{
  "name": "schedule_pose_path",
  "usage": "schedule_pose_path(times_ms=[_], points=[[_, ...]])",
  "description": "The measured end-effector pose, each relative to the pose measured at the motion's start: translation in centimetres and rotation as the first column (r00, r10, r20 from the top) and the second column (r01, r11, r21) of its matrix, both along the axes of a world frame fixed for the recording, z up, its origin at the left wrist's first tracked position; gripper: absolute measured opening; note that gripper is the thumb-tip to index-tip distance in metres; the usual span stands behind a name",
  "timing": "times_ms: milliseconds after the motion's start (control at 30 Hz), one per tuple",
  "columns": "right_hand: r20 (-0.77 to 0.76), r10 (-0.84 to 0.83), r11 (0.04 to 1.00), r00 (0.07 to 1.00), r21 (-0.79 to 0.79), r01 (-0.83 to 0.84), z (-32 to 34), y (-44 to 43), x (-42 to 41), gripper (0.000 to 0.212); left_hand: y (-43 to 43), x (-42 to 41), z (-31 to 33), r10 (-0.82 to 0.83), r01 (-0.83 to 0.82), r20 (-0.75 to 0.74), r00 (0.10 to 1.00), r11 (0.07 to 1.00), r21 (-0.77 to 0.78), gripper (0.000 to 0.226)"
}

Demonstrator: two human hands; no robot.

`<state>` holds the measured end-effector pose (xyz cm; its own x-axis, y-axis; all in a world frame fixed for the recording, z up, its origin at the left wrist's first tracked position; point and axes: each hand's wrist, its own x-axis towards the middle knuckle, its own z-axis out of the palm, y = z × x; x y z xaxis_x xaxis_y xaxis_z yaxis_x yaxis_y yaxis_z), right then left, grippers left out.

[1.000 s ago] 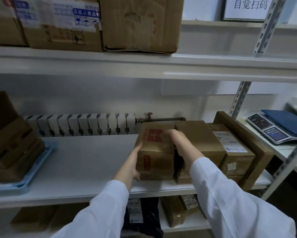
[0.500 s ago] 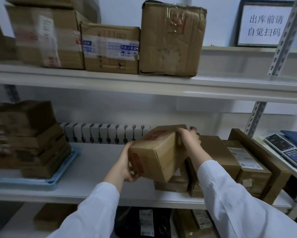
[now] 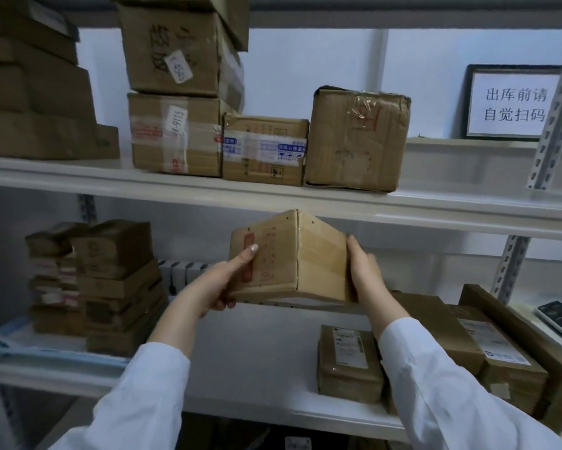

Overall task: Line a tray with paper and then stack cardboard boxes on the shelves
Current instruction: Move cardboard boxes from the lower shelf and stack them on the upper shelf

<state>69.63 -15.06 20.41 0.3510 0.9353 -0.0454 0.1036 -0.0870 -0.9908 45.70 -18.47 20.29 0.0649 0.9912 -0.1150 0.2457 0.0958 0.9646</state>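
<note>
Fingers (image 3: 249, 251) of left hand (image 3: 218, 284), right hand (image 3: 365, 274) on tilted cardboard box (image 3: 318, 261)

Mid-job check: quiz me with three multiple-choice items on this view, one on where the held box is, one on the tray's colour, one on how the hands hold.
1. The held cardboard box is: A standing on the upper shelf; B in the air, its top near that shelf's front edge; C on the floor.
2. The tray under the stacked boxes at left is: A red; B green; C blue.
3. The box is held by: A both hands; B one hand; C neither hand.

1 B: only the hands support it.
2 C: its rim shows pale blue.
3 A: the left hand grips its left face, the right hand holds its right side.
</note>
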Motion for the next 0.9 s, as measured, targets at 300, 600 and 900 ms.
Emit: schedule_pose_path(times_ms=[300,600,900], points=[[-0.004,0.127,0.99,0.992,0.065,-0.127,2.7,-0.1,-2.2,0.118,-3.7,-4.0,4.8,-0.072,0.101,-0.101,0.992,0.94,0.326,0.12],[0.031,0.284,0.954,0.958,0.089,-0.286,7.6,-2.5,-5.8,0.088,-6.8,-7.3,8.1,-0.295,0.221,0.042,0.955,0.796,0.564,0.155],[0.238,0.317,0.934,0.918,0.091,-0.346,11.9,-4.6,-8.1,0.076,-9.6,-8.9,10.0,-0.225,0.077,0.085,0.971,0.625,0.777,0.133]])
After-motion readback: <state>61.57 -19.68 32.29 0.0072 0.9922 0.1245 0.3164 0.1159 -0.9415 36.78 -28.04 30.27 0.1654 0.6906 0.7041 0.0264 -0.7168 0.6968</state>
